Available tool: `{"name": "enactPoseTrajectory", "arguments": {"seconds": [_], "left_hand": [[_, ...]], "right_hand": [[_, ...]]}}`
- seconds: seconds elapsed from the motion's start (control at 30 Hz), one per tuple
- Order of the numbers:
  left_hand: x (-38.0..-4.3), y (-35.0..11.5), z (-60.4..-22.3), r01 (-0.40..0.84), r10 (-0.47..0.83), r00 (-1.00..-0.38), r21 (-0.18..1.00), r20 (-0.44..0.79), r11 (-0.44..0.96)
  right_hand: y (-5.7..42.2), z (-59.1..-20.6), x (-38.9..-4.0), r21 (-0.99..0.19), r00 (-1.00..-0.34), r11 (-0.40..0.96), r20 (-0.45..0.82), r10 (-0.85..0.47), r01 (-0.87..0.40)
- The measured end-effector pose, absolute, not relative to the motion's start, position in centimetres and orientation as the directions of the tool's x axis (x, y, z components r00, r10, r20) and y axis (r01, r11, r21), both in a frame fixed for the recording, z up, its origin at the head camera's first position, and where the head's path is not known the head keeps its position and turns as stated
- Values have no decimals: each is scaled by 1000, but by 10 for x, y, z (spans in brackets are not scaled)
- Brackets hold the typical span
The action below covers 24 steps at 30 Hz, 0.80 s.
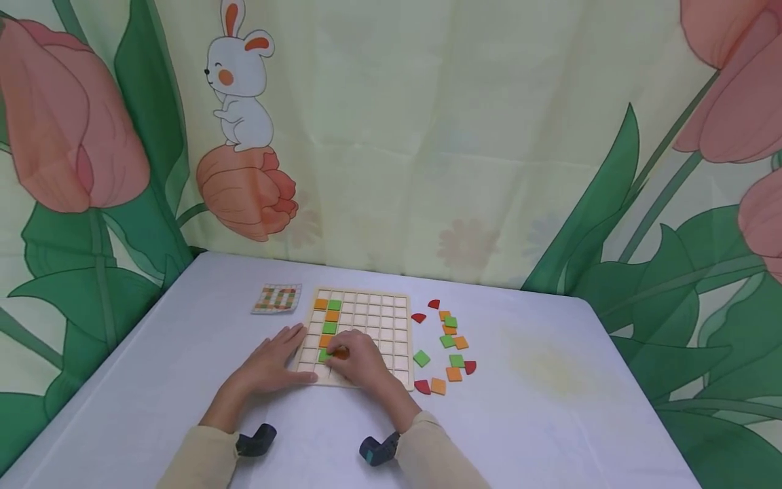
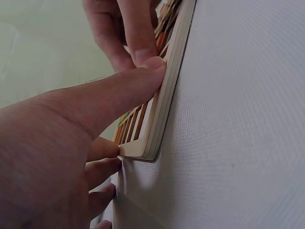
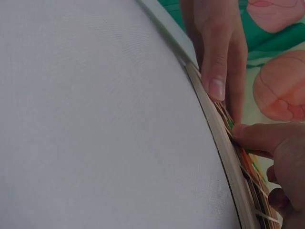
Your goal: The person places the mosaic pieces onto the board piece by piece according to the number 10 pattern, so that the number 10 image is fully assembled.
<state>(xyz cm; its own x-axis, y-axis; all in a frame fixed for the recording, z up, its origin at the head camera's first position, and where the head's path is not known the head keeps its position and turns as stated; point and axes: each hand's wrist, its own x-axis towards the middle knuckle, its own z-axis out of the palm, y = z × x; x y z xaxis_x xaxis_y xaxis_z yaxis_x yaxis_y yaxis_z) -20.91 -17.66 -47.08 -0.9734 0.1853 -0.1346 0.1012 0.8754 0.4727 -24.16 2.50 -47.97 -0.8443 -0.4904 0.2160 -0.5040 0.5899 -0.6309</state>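
Note:
A wooden grid board lies on the table with orange and green square tiles in its left columns. My left hand rests at the board's near left corner, fingers extended along the side and thumb on the front edge. Over the lower left cells, my right hand has its fingers curled, and thumb and fingertips pinch a green tile at its right edge. An orange tile shows partly beneath that hand. In the right wrist view, the right thumb meets the board's surface near a bit of green.
A small printed pattern card lies left of the board. On the right are scattered loose orange tiles, green tiles and red quarter-round pieces. A patterned curtain hangs behind the white-covered table.

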Motion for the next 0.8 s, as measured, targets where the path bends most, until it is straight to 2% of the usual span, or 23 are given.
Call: {"name": "enactPoseTrajectory", "arguments": {"seconds": [0.23,0.47,0.8], "left_hand": [[-213,-172,-467,108,192,-973,476,-131,873],[-211,-170,-466,114,204,-969,476,-142,872],[-207,-175,-468,95,187,-971,475,-151,875]], "right_hand": [[22,-478,-240,-550,-847,652,242,-473,-522],[30,-475,-238,-623,-864,625,180,-470,-470],[56,-465,-234,-691,-908,618,138,-396,-375]]}}
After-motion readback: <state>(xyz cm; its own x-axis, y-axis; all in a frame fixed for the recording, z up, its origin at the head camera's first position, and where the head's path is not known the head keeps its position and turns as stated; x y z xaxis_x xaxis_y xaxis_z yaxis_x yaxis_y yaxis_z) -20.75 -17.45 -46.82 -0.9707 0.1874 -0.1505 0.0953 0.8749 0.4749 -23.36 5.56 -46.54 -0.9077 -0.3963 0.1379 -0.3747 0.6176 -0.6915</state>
